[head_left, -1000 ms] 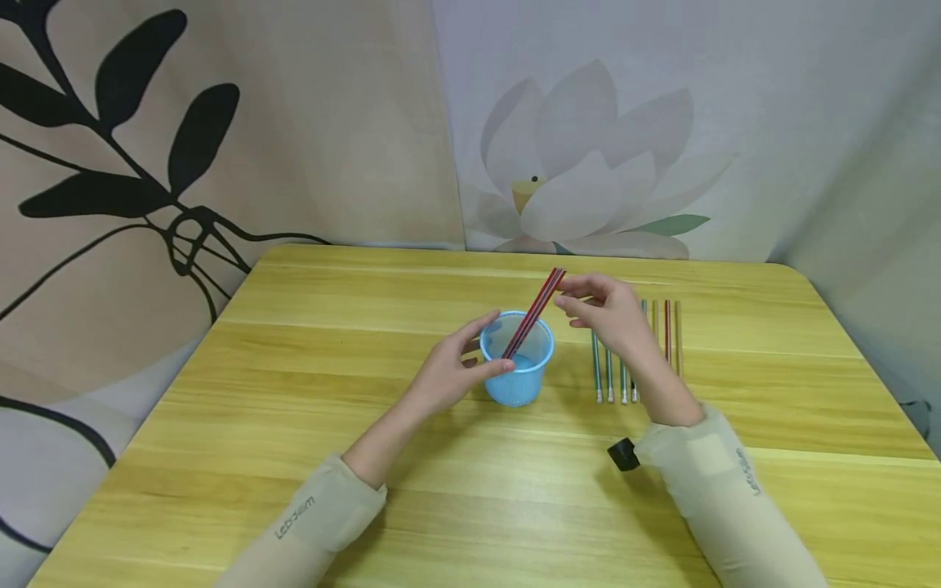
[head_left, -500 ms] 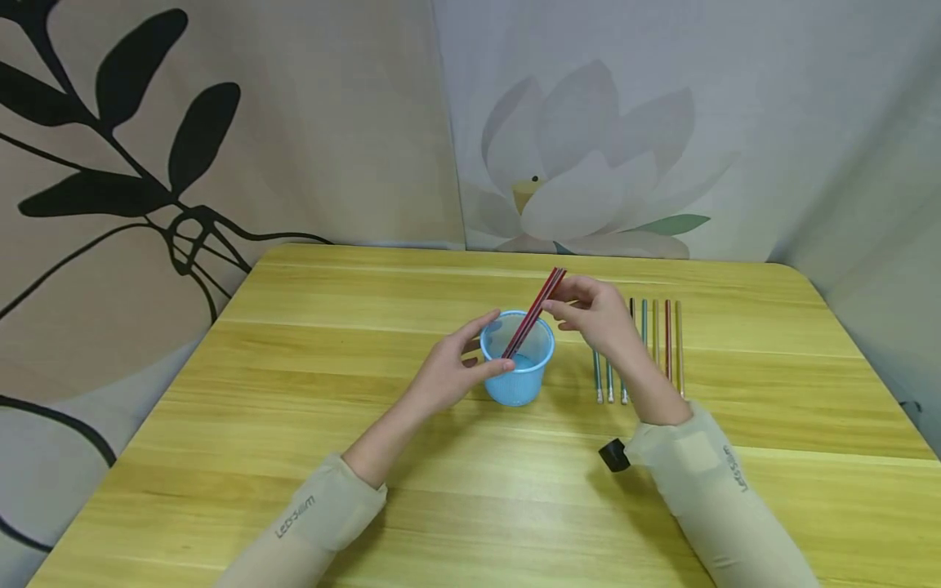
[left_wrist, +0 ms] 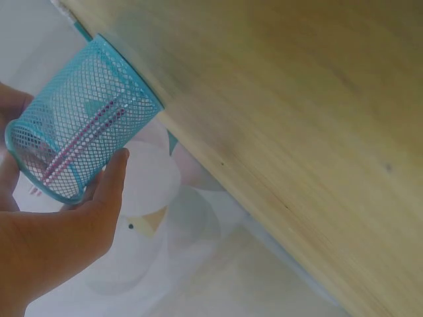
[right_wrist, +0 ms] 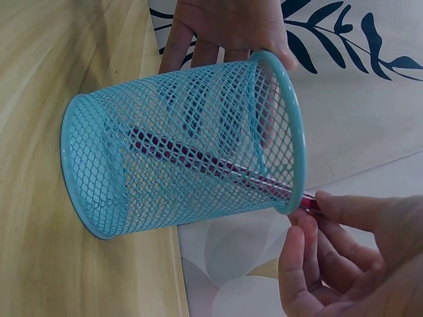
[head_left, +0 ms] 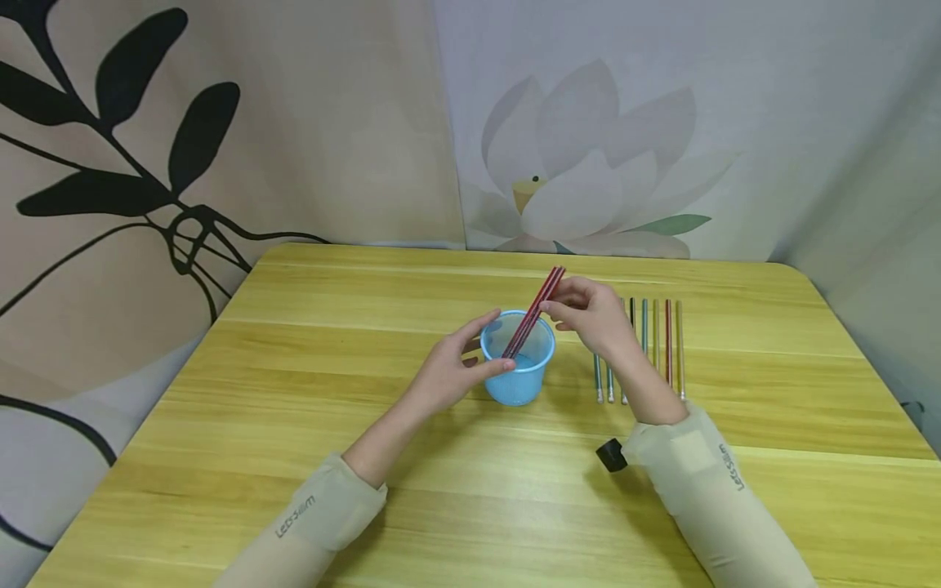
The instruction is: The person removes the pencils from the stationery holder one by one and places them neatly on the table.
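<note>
A light blue mesh pen holder (head_left: 515,388) stands upright on the wooden table (head_left: 367,302). My left hand (head_left: 447,376) holds it around the left side, its thumb at the near rim and fingers at the far side. Several red striped pencils (head_left: 532,315) lean to the right inside it, their upper ends above the rim. With thumb and fingers, my right hand (head_left: 594,317) pinches them just above the rim. In the right wrist view, the pencils' lower ends show through the mesh, above the holder's base, and the right hand (right_wrist: 357,251) grips them at the rim.
Right of the holder, several pencils lie side by side, among them a green one (head_left: 644,322), a red one (head_left: 668,335) and a gold one (head_left: 680,343). My right forearm partly covers that row. A small black block (head_left: 611,455) sticks out from the right sleeve. Printed cloth hangs behind the table.
My right hand has moved left from beside the leaning pencils and now pinches them. The left hand and the pen holder have stayed in place.
</note>
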Available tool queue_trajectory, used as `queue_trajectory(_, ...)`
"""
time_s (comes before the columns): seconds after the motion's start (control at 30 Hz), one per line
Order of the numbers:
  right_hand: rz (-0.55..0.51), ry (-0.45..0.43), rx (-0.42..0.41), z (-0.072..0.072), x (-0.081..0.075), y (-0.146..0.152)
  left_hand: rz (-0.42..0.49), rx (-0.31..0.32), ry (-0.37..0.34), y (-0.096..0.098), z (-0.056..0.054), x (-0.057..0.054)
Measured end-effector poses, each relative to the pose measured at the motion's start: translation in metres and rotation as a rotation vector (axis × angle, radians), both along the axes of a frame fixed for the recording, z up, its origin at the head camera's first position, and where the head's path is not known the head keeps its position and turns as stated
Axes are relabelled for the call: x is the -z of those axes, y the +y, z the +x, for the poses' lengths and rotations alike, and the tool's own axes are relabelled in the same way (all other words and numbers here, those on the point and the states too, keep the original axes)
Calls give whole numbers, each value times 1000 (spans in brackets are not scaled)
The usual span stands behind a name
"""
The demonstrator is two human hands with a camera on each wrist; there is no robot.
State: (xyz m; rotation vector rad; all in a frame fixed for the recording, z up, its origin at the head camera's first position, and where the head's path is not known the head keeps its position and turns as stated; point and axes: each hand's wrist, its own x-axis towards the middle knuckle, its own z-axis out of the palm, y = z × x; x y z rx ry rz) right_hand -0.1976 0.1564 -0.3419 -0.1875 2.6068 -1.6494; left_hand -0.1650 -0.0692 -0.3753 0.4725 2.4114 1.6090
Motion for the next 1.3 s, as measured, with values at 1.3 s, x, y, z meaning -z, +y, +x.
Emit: queue_trajectory(1.3,-144,107,111,0,-33,30,6,-21,-7,1,2,0)
